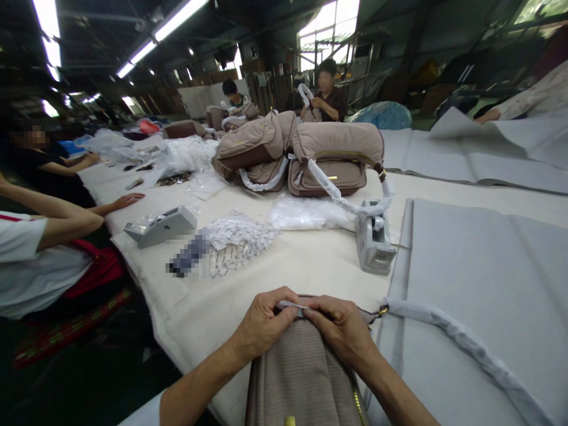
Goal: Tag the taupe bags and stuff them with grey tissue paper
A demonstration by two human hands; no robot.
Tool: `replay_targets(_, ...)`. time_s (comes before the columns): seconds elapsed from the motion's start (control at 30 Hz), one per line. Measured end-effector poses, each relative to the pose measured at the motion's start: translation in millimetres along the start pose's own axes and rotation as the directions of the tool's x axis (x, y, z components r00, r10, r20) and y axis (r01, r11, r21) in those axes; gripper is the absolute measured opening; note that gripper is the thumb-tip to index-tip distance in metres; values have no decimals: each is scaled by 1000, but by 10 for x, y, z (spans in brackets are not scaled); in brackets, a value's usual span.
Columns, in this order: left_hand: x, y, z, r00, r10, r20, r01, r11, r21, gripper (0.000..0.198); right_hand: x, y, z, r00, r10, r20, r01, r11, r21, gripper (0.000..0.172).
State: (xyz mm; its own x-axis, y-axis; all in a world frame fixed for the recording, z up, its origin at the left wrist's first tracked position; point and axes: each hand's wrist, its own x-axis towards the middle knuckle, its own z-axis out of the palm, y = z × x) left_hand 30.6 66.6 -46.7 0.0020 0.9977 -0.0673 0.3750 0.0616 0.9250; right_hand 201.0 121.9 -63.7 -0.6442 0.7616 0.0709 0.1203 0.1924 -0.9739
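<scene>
At the table's front edge a taupe bag (297, 370) with gold zips stands before me. Over its top edge, my left hand (268, 322) pinches one end of a small pale strip (290, 305), which looks like paper or plastic. On the strip's other end the fingers of my right hand (339, 325) are closed. The two hands almost meet above the bag. A strap (444, 325) wrapped in white film runs from a gold clasp at the bag's right side across grey sheeting. Part of the bag's top is hidden behind my fingers.
Two grey tape dispensers (375, 242) (166, 225) stand on the white table (310, 263). Beyond are stacked taupe bags (337, 145), clear plastic bags (306, 213) and a pile of small printed pieces (242, 236). Grey sheets (488, 260) lie right. Co-workers sit left and behind; another person's arm (523, 97) reaches in.
</scene>
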Motion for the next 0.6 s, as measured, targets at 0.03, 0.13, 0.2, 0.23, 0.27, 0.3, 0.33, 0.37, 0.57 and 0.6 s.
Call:
replay_targets(0.03, -16, -1, 16, 1000, 27, -17, -26, 999, 29, 12, 8, -6, -29, 999, 15, 29, -15, 1000, 9, 21)
replay_targets(0.13, -65, -5, 48, 990, 124, -69, -116, 987, 111, 14, 63, -49, -126, 992, 98, 81, -98, 995, -12, 26)
replay_targets(0.2, -94, -13, 58, 980, 182, -85, -168, 974, 149, 16, 117, -83, -170, 984, 131, 117, -126, 991, -55, 28)
replay_targets(0.23, -105, -18, 60, 975, 204, -82, -189, 968, 164, 17, 142, -95, -182, 980, 134, 147, -124, 989, -79, 31)
replay_targets(0.27, -115, -25, 62, 971, 225, -79, -208, 962, 177, 17, 165, -103, -187, 974, 131, 182, -114, 988, -100, 34)
replay_targets(0.3, -123, -32, 62, 967, 244, -76, -226, 956, 189, 18, 183, -106, -188, 969, 126, 211, -104, 988, -113, 34)
replay_targets(0.33, -130, -39, 62, 963, 260, -75, -241, 950, 198, 19, 195, -104, -186, 964, 125, 234, -100, 988, -119, 32)
replay_targets(0.37, -134, -46, 62, 959, 275, -74, -255, 945, 206, 19, 201, -99, -181, 958, 128, 256, -100, 988, -117, 29)
replay_targets(0.57, -143, -96, 71, 955, 290, -55, -268, 930, 250, 21, 149, -101, -135, 959, 106, 264, -37, 966, -256, 17)
replay_targets(0.6, -143, -98, 72, 957, 284, -51, -263, 932, 249, 21, 136, -109, -121, 963, 87, 256, -1, 948, -319, 17)
